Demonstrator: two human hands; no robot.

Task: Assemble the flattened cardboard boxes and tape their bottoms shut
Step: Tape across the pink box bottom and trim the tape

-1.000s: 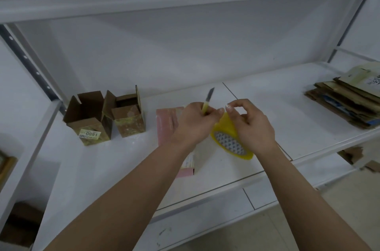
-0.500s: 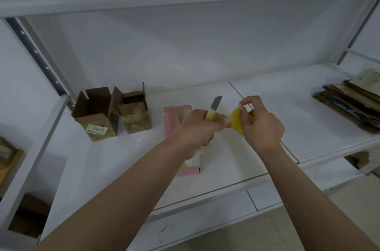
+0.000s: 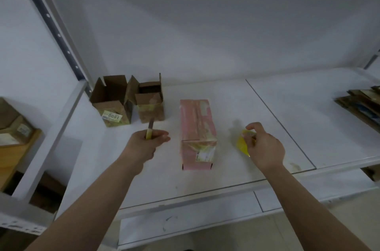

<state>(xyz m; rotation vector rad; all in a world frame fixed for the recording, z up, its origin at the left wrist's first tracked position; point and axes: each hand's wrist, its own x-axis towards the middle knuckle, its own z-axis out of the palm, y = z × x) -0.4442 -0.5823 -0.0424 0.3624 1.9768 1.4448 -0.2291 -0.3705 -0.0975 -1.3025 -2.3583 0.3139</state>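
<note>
A pink cardboard box (image 3: 197, 127) lies on its side in the middle of the white shelf (image 3: 226, 168), its taped end facing me. Left of it, my left hand (image 3: 145, 142) is closed around a yellow-handled utility knife (image 3: 149, 131), blade pointing away from me. To the right of the box, my right hand (image 3: 265, 145) grips a yellow tape roll (image 3: 242, 143) just above the shelf. Two small brown boxes stand with open flaps at the back left, one (image 3: 112, 102) bearing a 0091 label, the other (image 3: 149, 102) beside it.
A stack of flattened cardboard boxes (image 3: 362, 102) lies at the shelf's right edge. A perforated upright post (image 3: 59, 36) rises at the left. More cardboard boxes (image 3: 14, 127) sit in the neighbouring bay at far left. A lower shelf (image 3: 185, 215) runs below.
My hands were together in front of the pink box, knife against the tape roll. They have parted: left hand with knife to the left, right hand with roll down to the right.
</note>
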